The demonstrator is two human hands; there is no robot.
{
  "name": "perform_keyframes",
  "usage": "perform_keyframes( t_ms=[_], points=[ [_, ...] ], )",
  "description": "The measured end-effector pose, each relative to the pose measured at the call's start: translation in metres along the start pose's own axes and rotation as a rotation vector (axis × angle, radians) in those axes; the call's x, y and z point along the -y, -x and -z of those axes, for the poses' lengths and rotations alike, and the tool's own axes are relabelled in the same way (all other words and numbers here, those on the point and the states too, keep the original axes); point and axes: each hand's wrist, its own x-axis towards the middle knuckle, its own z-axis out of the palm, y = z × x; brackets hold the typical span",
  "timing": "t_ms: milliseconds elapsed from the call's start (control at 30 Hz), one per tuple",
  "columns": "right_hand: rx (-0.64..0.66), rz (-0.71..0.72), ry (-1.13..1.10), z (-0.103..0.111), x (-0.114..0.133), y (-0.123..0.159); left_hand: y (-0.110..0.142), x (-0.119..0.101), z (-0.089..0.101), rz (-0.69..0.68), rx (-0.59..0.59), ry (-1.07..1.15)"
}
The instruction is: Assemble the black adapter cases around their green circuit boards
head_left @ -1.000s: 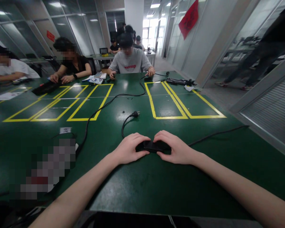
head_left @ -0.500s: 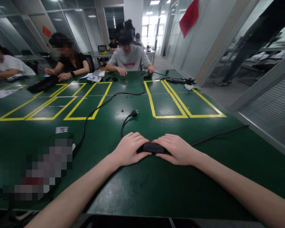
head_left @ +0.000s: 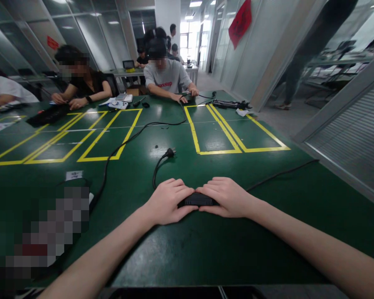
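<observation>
Between my hands is a black power adapter, a long block with ridged edges, held low over the green table. My left hand grips its left end, fingers over the top and thumb along the near side. The other end is held the same way by my right hand. Both hands meet at the fingertips and hide much of the block. From behind my left hand a black cord curves up to a plug lying on the table. A thinner cable runs out to the right from behind my right hand.
A blurred-out long object lies at the left, with a white tag beside it. A long black cord crosses the table. Yellow tape outlines mark the far half. Across it, a person in grey handles something dark.
The camera view has shifted slightly, so the table appears moved left. My fingers have drawn closer together on the adapter. The person opposite has brought both hands together.
</observation>
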Motion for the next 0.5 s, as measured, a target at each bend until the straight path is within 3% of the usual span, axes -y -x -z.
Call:
perform_keyframes(
  t_ms=[500],
  points=[
    [-0.095, 0.046, 0.026, 0.0003, -0.0014, 0.0000, 0.0011, 0.0002, -0.0013, -0.006, -0.056, -0.001]
  ],
)
